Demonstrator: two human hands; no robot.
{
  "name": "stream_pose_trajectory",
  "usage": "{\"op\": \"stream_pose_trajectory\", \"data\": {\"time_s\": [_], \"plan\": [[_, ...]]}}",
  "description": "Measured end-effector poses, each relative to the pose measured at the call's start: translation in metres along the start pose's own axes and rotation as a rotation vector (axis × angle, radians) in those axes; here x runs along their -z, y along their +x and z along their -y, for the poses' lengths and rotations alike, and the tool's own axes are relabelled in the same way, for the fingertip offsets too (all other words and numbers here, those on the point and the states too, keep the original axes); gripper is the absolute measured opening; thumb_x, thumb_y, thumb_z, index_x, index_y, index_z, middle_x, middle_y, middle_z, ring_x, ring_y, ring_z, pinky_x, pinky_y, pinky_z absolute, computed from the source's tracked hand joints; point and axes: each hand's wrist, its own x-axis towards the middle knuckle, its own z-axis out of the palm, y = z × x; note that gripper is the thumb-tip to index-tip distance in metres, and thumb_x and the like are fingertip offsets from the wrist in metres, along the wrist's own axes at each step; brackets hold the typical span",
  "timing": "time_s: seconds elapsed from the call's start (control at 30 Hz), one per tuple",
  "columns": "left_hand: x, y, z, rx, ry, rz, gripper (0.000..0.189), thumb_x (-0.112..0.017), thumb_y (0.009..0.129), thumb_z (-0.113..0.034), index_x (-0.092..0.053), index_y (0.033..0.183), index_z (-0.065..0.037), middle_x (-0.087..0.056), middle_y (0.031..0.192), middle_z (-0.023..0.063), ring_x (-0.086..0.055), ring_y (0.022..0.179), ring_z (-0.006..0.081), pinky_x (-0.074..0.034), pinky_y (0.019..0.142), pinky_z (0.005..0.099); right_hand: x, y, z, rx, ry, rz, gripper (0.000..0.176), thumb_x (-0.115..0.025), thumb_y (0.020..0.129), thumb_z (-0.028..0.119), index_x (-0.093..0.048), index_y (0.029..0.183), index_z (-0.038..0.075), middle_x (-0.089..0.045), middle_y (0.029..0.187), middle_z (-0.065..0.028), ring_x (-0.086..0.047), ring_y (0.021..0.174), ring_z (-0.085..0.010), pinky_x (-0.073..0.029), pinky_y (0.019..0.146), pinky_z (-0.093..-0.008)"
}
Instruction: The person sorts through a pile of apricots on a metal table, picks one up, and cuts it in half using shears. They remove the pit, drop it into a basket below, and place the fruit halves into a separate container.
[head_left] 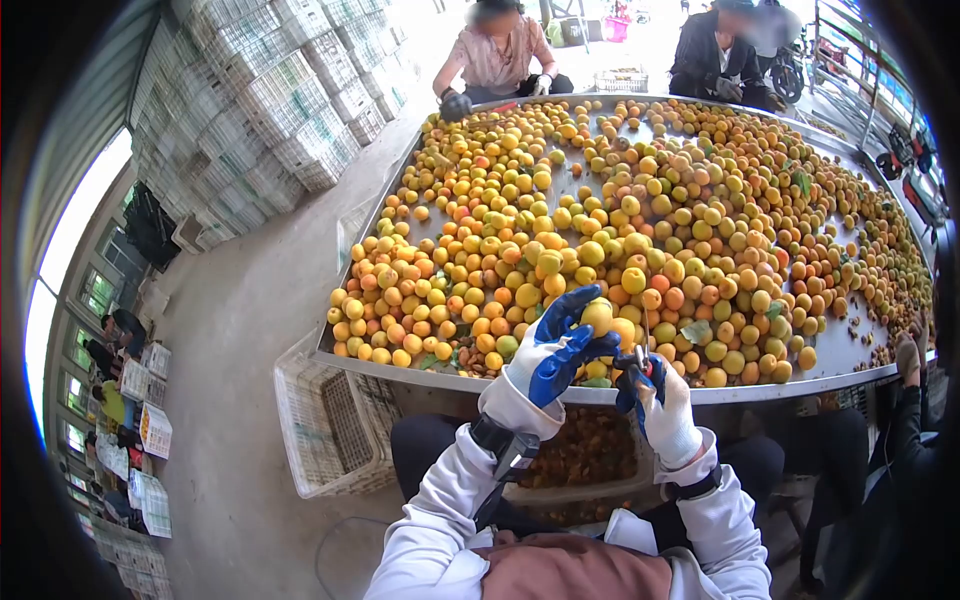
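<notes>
My left hand, in a white glove with blue coated fingers, is closed around a yellow apricot above the near edge of the metal table. A second apricot shows right beside it, at the fingertips. In my right hand, gloved the same way, is a small knife with its thin blade pointing up, close to the fruit. Loose apricots in yellow and orange lie spread over the table just beyond both hands.
A white plastic crate stands at the table's near left corner. Below my hands sits a crate of orange-brown pieces. Two people work across the table, and another person's hand reaches in at right. Stacked crates fill the back left.
</notes>
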Motion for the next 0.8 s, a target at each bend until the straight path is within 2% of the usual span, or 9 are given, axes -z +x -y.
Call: {"op": "stream_pose_trajectory", "data": {"time_s": [0.07, 0.17, 0.27, 0.5, 0.6, 0.67, 0.8], "plan": [[0.0, -0.001, 0.0, 0.0, 0.045, -0.01, 0.052, -0.061, 0.098, -0.011, -0.043, 0.146, -0.003, -0.061, 0.125, 0.0119, -0.068, 0.105, 0.0244, -0.056, 0.094, 0.037, -0.003, 0.0, 0.01, 0.155, -0.12, -0.063, 0.016, -0.052, 0.095, -0.001, -0.06, 0.108, -0.002, -0.058, 0.088, -0.0073, -0.056, 0.077, -0.0158, -0.047, 0.072, -0.0285], [0.001, -0.002, -0.001, -0.023, 0.108, 0.009, 0.053, -0.063, 0.097, -0.015, -0.043, 0.145, -0.002, -0.062, 0.125, 0.0125, -0.068, 0.102, 0.0229, -0.055, 0.093, 0.0377, -0.005, -0.003, 0.021, 0.028, 0.0, -0.04, 0.016, -0.052, 0.094, -0.001, -0.06, 0.108, -0.002, -0.058, 0.088, -0.0069, -0.056, 0.078, -0.0145, -0.047, 0.072, -0.0285], [-0.006, -0.002, -0.004, -0.048, 0.126, -0.008, 0.055, -0.064, 0.097, -0.016, -0.043, 0.145, -0.002, -0.06, 0.131, 0.0118, -0.067, 0.103, 0.0224, -0.054, 0.094, 0.0373, -0.005, -0.003, 0.02, -0.013, 0.042, 0.015, 0.017, -0.052, 0.094, 0.001, -0.061, 0.109, -0.002, -0.059, 0.087, -0.0062, -0.055, 0.077, -0.0144, -0.047, 0.071, -0.0287], [-0.008, -0.005, -0.005, -0.06, 0.187, -0.021, 0.054, -0.067, 0.095, -0.014, -0.045, 0.143, -0.001, -0.057, 0.136, 0.0119, -0.067, 0.104, 0.0226, -0.055, 0.094, 0.0371, -0.006, -0.001, 0.028, 0.097, -0.056, 0.027, 0.017, -0.05, 0.096, 0.003, -0.061, 0.109, -0.001, -0.06, 0.084, -0.0052, -0.053, 0.073, -0.0142, -0.046, 0.069, -0.0276], [-0.002, -0.004, -0.002, -0.064, 0.228, -0.007, 0.054, -0.068, 0.094, -0.014, -0.047, 0.141, -0.001, -0.058, 0.135, 0.0122, -0.067, 0.105, 0.0238, -0.055, 0.094, 0.0385, -0.005, -0.005, 0.027, -0.035, 0.065, 0.029, 0.016, -0.05, 0.095, 0.002, -0.061, 0.106, -0.001, -0.06, 0.085, -0.0058, -0.054, 0.073, -0.0146, -0.045, 0.069, -0.028], [0.0, -0.005, 0.002, -0.047, 0.196, -0.017, 0.053, -0.068, 0.094, -0.016, -0.047, 0.14, 0.0, -0.058, 0.134, 0.013, -0.066, 0.11, 0.0256, -0.054, 0.096, 0.0403, -0.003, -0.006, 0.02, 0.141, -0.086, 0.018, 0.014, -0.051, 0.094, 0.001, -0.06, 0.104, -0.001, -0.06, 0.084, -0.0085, -0.056, 0.072, -0.0177, -0.046, 0.068, -0.0299], [0.001, -0.004, 0.007, -0.048, 0.187, 0.041, 0.053, -0.069, 0.094, -0.017, -0.047, 0.139, 0.002, -0.058, 0.134, 0.0145, -0.063, 0.117, 0.0276, -0.053, 0.1, 0.0416, -0.006, -0.008, 0.022, 0.174, -0.125, 0.034, 0.011, -0.055, 0.092, -0.001, -0.06, 0.102, -0.001, -0.061, 0.08, -0.0138, -0.059, 0.071, -0.025, -0.048, 0.068, -0.0334]]}}
